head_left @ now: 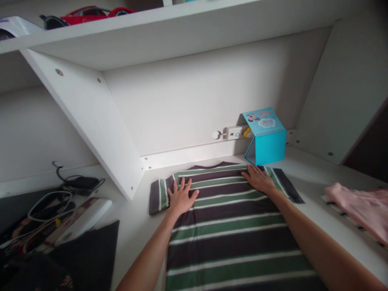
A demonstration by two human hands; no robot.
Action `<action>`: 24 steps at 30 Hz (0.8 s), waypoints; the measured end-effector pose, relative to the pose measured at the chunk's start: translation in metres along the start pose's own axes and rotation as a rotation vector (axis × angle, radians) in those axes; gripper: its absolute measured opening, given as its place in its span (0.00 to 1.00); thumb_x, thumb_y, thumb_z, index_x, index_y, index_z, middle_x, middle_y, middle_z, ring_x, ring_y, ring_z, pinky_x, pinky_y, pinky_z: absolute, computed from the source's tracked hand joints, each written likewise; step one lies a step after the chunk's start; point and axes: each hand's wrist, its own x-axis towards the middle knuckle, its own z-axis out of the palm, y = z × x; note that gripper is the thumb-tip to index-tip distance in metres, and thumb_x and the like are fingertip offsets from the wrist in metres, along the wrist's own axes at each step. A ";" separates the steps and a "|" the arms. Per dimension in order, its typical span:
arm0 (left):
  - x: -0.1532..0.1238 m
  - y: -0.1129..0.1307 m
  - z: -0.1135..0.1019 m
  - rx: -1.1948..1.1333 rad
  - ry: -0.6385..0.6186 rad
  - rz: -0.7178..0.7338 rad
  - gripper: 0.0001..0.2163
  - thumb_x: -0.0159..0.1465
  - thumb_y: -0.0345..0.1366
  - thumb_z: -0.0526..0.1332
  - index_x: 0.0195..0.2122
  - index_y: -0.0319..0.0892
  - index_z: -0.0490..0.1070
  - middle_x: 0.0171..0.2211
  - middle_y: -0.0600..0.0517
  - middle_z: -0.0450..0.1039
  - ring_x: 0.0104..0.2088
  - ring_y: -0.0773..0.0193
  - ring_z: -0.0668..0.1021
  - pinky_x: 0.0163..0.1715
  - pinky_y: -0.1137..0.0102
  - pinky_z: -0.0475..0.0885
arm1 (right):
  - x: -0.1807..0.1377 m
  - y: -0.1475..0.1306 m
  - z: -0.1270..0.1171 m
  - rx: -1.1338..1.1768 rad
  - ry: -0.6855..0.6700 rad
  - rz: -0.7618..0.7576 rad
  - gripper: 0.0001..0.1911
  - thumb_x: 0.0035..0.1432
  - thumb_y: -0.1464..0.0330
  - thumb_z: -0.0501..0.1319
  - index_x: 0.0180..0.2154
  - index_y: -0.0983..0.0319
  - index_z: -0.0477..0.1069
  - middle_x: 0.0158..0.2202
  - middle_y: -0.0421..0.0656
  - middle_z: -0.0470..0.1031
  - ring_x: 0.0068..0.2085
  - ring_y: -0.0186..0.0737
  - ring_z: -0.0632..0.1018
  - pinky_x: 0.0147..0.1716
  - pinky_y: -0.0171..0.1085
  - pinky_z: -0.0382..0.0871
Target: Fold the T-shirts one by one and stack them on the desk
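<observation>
We have the striped shirt spread flat on the white desk, its collar end pushed up toward the back wall, so the smooth laminate gives the soft knit a firm base to lie on. Our left hand rests palm down near the left shoulder, fingers fanned, beside the short sleeve that sticks out to the left. Our right hand lies flat on the top edge near the right shoulder. Neither grip closes on anything: both hands are open and spread, pressing the cloth rather than pinching it, which seems to keep the fabric taut and free of creases.

The shirt is limp jersey in broad dark, green and thin white bands. Just behind the right hand stands a stiff turquoise card calendar, folded like a tent, touching or nearly touching the shirt's edge. A pink garment lies crumpled well to the right, and tangled cables sit at the far left.
</observation>
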 end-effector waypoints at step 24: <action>0.010 -0.012 -0.006 -0.063 -0.111 0.018 0.39 0.56 0.63 0.35 0.64 0.45 0.37 0.64 0.49 0.27 0.61 0.41 0.36 0.53 0.42 0.41 | -0.281 -0.035 -0.044 0.124 -0.061 -0.600 0.36 0.53 0.50 0.53 0.59 0.41 0.37 0.59 0.39 0.48 0.56 0.59 0.59 0.43 0.62 0.65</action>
